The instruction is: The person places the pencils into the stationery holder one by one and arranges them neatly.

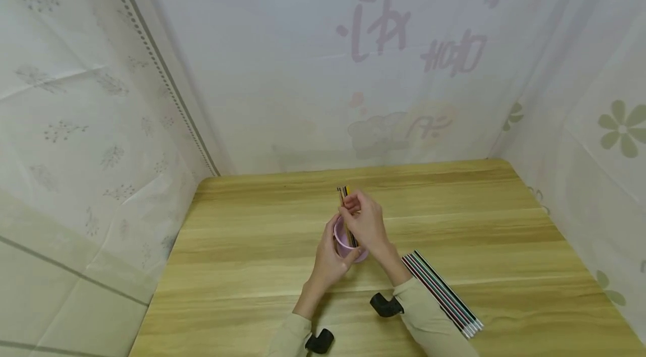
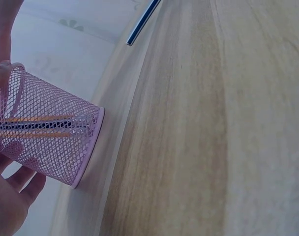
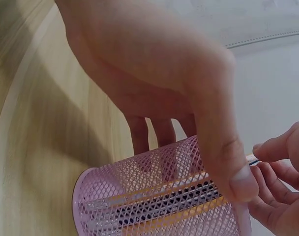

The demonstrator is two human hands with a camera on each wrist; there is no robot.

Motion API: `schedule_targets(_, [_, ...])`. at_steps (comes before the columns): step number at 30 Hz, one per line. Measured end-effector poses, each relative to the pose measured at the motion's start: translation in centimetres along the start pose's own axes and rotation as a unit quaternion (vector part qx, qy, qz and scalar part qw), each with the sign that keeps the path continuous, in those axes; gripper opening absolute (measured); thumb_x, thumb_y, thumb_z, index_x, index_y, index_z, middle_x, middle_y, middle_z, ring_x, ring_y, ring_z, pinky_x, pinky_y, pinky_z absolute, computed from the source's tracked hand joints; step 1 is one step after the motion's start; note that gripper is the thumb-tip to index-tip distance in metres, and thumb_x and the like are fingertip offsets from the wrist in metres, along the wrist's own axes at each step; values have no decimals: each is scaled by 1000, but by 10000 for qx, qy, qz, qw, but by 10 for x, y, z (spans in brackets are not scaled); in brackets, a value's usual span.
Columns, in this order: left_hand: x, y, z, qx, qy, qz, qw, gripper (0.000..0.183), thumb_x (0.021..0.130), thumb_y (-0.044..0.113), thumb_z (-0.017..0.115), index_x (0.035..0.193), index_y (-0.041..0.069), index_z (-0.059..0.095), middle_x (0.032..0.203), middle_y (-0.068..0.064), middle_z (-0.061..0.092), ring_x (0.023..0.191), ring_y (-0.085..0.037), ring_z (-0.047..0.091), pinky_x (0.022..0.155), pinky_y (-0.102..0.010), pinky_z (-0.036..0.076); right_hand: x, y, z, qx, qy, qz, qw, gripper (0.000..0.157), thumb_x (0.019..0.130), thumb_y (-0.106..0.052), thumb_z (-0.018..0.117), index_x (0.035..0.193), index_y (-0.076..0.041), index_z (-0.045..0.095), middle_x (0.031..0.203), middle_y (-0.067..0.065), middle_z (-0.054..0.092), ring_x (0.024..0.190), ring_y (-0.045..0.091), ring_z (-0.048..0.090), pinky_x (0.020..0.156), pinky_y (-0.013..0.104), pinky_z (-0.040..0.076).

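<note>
Pencils (image 1: 345,193), orange and black, stand inside the pink mesh cup (image 2: 51,105), upper ends poking out past the rim, and the right hand (image 1: 367,223) pinches them up top! Left hand (image 1: 329,260) wraps round the cup's wall; whether its base touches the wooden table (image 1: 242,267), I can't tell. Striped pencils (image 1: 445,296) lie side by side near the right sleeve (image 1: 426,309).

PLACE: screened-off nook, room type unclear | SIGNS: printed hangings (image 1: 282,77) on three sides, wood-grain table (image 1: 242,267)
</note>
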State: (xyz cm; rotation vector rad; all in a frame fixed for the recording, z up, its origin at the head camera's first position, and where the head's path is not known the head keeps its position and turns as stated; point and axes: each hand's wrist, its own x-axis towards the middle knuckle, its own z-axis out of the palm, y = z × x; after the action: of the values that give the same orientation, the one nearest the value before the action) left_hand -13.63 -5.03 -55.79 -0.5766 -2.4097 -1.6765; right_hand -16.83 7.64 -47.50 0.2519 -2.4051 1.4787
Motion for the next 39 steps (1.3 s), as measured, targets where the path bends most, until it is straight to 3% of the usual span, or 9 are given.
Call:
schedule_targets(11, [0,-2,0,-302,13,-28,9995,90,82,23,84,155,15,32,147,-15,49,127,-31,57,100,-49,54,-10,4,-19,-52,179,267,9995,15,86,2,74,99,3,66,89,14,71,80,24,68,68,23,61])
schedule_targets(18, [0,0,2,-410,108,-35,9991,92,79,15,86,155,11,34,146,-20,50,127,-37,56,102,-58,52,-21,9,-44,-223,117,508,9984,18,87,-2,75,102,3,67,92,13,71,82,24,69,69,22,60])
schedule_targets(25, [-1,32,-7,-431,100,23,9990,87,80,8,83,150,-8,34,142,-32,50,124,-47,56,101,-63,50,-34,19,-63,-491,187,503,9974,16,85,0,75,98,-3,67,90,10,71,79,20,68,67,19,58])
schedule_targets(29, [-2,43,-11,-399,190,174,9989,84,78,7,83,146,-12,37,139,-34,51,123,-49,57,101,-64,49,-41,25,-72,-585,187,548,9966,16,85,0,75,100,-1,67,90,11,71,80,20,68,68,19,58])
schedule_targets(36, [0,43,-11,-480,164,136,9986,84,78,5,83,147,-12,37,139,-34,51,124,-49,56,102,-65,48,-51,37,-85,-746,110,865,9934,20,86,-2,76,103,0,67,94,12,70,84,21,67,72,21,57])
schedule_targets(39, [0,29,-4,-459,225,122,9986,86,77,4,84,148,-10,36,140,-33,52,124,-48,57,102,-64,48,-57,42,-90,-802,68,979,9919,22,86,-3,75,106,0,67,96,13,70,86,21,66,73,21,57])
